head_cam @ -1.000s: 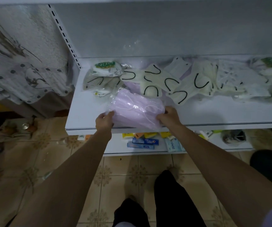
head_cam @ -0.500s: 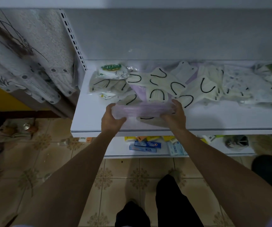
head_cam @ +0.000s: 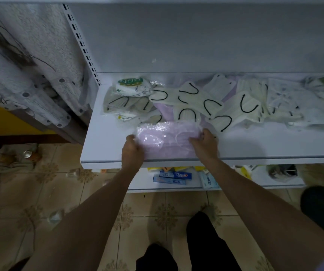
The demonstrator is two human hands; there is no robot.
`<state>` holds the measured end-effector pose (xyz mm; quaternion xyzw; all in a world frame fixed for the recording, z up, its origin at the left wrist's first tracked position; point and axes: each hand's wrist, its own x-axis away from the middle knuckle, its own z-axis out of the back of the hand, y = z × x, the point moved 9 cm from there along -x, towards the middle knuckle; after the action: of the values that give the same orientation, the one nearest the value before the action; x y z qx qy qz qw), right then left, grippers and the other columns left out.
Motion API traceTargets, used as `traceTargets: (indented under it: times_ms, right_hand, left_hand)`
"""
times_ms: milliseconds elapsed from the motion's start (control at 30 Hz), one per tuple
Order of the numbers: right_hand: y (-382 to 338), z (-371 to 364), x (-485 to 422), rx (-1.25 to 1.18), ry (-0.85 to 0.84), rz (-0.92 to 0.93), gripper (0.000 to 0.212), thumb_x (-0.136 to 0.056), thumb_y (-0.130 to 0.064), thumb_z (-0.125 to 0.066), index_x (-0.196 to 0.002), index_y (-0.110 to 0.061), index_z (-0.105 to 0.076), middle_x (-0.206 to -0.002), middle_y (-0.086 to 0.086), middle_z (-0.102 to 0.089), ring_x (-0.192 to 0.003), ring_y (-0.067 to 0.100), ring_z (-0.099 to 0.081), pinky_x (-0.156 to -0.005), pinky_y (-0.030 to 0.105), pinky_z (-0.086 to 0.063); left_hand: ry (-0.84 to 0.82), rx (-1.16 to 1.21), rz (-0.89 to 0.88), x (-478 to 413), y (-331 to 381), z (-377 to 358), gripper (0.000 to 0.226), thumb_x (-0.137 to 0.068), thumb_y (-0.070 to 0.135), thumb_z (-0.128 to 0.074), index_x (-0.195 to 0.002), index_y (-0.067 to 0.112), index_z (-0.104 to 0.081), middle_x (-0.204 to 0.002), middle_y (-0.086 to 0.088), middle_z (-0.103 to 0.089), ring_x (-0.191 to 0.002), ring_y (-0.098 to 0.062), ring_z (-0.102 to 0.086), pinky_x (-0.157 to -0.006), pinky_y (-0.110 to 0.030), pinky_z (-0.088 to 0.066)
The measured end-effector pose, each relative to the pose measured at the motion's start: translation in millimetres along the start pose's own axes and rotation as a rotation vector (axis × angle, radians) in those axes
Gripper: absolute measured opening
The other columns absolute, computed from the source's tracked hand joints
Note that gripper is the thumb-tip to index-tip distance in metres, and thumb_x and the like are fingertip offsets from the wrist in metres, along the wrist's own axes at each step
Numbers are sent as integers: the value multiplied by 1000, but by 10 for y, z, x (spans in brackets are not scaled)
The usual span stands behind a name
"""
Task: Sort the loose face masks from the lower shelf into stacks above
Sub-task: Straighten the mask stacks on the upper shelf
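Left hand (head_cam: 133,148): fingers curled round pink mask pack (head_cam: 167,140), at its 9 o'clock end.
Right hand (head_cam: 204,145): fingers clamped on its 3 o'clock end.

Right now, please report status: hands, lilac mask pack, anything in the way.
Left hand and right hand grip lilac mask pack, one each end. Pack on shelf, near front edge. Cream masks crowd behind.

Pink mask pack (head_cam: 167,139); cream masks (head_cam: 196,102) black-looped; white shelf (head_cam: 106,149).
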<state>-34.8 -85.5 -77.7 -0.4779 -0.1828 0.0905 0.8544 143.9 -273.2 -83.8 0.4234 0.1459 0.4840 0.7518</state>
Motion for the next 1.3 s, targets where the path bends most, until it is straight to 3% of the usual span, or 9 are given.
traceTargets:
  times_ms: [100, 200, 367, 533, 767, 967, 1067, 1200, 1300]
  right_hand:
    - [-29, 0, 90, 34, 16, 26, 40, -88, -5, -56, -127, -4, -45, -104, 8, -58, -89, 22, -52, -56, 11, -33]
    - [-190, 123, 209, -32, 33, 81, 64, -88, -1, -55, -145, -17, -31, -140, 9, -46, -122, 23, -48, -83, 12, -33]
    - [-597, 612, 471, 11, 72, 177, 47, -92, -3, -50, -138, -11, -43, -138, 12, -48, -128, 25, -45, -96, 15, -30]
    - [-739, 1504, 747, 56, 146, 128, 47, -93, -1, -42, -139, -8, -42, -141, 14, -45, -129, 28, -43, -106, 29, -31]
    - [-852, 3465, 1244, 88, 435, 217, 50, -87, 6, -45, -136, -9, -46, -126, 19, -56, -113, 34, -54, -93, 30, -41]
    - [-687, 4875, 1954, -33, 651, 256, 46, -89, -1, -47, -133, -15, -49, -126, 11, -53, -96, 25, -57, -85, 32, -51]
    - [-723, 5407, 2199, -55, 719, 298, 42, -88, -2, -51, -128, -15, -52, -124, 10, -54, -103, 31, -58, -90, 46, -51]
    - [-688, 5993, 2375, -123, 811, 322, 35, -88, -3, -56, -122, -12, -57, -108, 2, -55, -85, 17, -54, -68, 7, -47]
    - [-705, 6280, 2361, -226, 819, 352, 32, -88, -6, -60, -119, -12, -61, -101, 1, -52, -85, 12, -48, -73, 13, -45]
  left_hand:
    - [-18, -22, -90, 36, -14, -42, 32, -90, -1, -43, -122, 3, -46, -108, -20, -59, -98, -35, -55, -77, -32, -40]
    - [-54, 38, -176, 155, 145, 56, 50, -87, -5, -45, -134, 12, -40, -94, -13, -58, -78, -27, -58, -69, -31, -45]
    - [-31, 0, -376, 413, 719, 299, 37, -84, -9, -44, -111, 12, -60, -89, -17, -60, -77, -31, -62, -74, -34, -49]
    - [-209, -63, -469, 916, 1442, 46, 44, -83, 11, -64, -125, 9, -51, -118, -17, -49, -101, -29, -53, -83, -28, -41]
    - [-344, -15, -759, 1990, 2687, -612, 71, -73, 16, -76, -134, 9, -41, -127, -13, -44, -116, -24, -47, -84, -17, -33]
    - [-337, 82, -930, 2973, 3674, -993, 66, -75, 18, -76, -132, 12, -44, -127, -9, -47, -117, -21, -46, -84, -10, -27]
    - [-293, 137, -1015, 3331, 4087, -1069, 67, -74, 15, -77, -132, 9, -44, -130, -10, -48, -120, -21, -44, -87, -7, -22]
    - [-213, 183, -1155, 3722, 4588, -1053, 58, -71, 10, -77, -124, 6, -52, -127, -8, -54, -118, -23, -49, -92, -9, -24]
    - [-194, 226, -1178, 3889, 4848, -1050, 46, -74, 9, -75, -117, 9, -58, -121, -5, -58, -112, -18, -49, -86, -10, -26]
